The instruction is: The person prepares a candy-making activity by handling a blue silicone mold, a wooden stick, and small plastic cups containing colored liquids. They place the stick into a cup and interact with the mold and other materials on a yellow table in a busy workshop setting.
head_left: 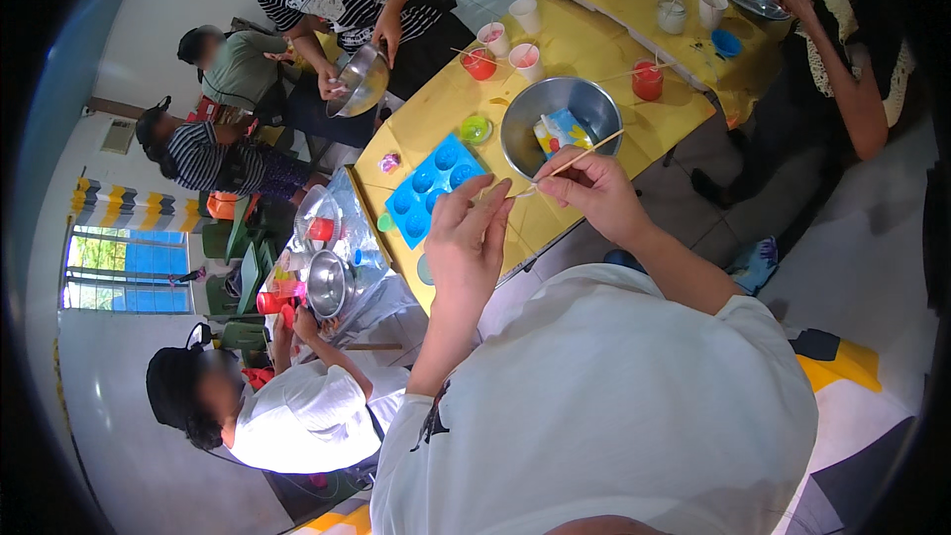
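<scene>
My right hand (597,196) is closed in a pinch around a thin wooden stick (594,147) that slants up to the right. Close beside it, my left hand (466,238) has its fingertips drawn together; a small whitish strand (527,190) shows between the two hands, too fine to name. Just past my hands, a steel mixing bowl (515,104) holds a white, blue and yellow packet (563,129). To the left of the bowl lies a blue mold (418,200) with several round cavities, nearest to my left hand.
The yellow-covered table (461,282) also bears a lime-green cup (476,129), a red cup (648,81) and white paper cups (526,61) with pink contents. Other people work around it, one holding a bowl (361,84). A person in white (307,421) sits at my left.
</scene>
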Motion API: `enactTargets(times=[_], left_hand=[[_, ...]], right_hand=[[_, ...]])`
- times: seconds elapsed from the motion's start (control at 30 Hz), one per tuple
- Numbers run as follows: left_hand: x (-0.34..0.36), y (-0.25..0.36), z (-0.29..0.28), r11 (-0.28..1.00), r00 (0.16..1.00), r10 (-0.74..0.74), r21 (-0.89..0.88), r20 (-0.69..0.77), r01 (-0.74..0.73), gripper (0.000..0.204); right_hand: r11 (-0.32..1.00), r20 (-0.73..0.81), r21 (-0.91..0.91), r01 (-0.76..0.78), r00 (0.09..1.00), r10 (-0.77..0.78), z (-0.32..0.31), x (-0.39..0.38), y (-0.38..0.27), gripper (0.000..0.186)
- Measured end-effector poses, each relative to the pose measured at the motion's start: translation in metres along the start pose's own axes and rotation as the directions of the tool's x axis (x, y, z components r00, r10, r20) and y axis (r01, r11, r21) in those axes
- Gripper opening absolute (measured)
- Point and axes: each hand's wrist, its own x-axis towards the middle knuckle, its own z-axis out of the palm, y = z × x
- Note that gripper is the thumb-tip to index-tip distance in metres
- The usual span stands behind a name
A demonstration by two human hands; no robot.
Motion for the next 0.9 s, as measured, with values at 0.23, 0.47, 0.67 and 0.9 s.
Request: enactTargets(times=[0.23, 0.47, 0.67, 0.9], left_hand=[[-0.006, -0.002, 0.014, 0.986, 0.985, 0.168, -0.004, -0.045, -0.169, 0.021], [-0.005, -0.001, 0.018, 0.977, 0.997, -0.069, -0.204, -0.027, 0.062, 0.011], [-0.012, -0.016, 0.013, 0.745, 0.834, -0.428, -0.386, 0.349, 0.544, 0.013], [-0.021, -0.015, 0.009, 0.623, 0.836, -0.469, -0.564, 0.287, 0.543, 0.015]], right_hand=[[0.994, 0.061, -0.009, -0.108, 0.992, 0.108, 0.001, 0.0, -0.005, 0.009], [0.992, 0.13, -0.025, -0.122, 0.984, 0.124, -0.003, -0.001, -0.007, 0.008], [0.996, 0.211, -0.077, -0.053, 0.975, 0.068, -0.002, 0.002, 0.0, 0.008], [0.985, 0.238, 0.062, -0.159, 0.961, 0.14, 0.011, 0.005, 0.006, 0.006]])
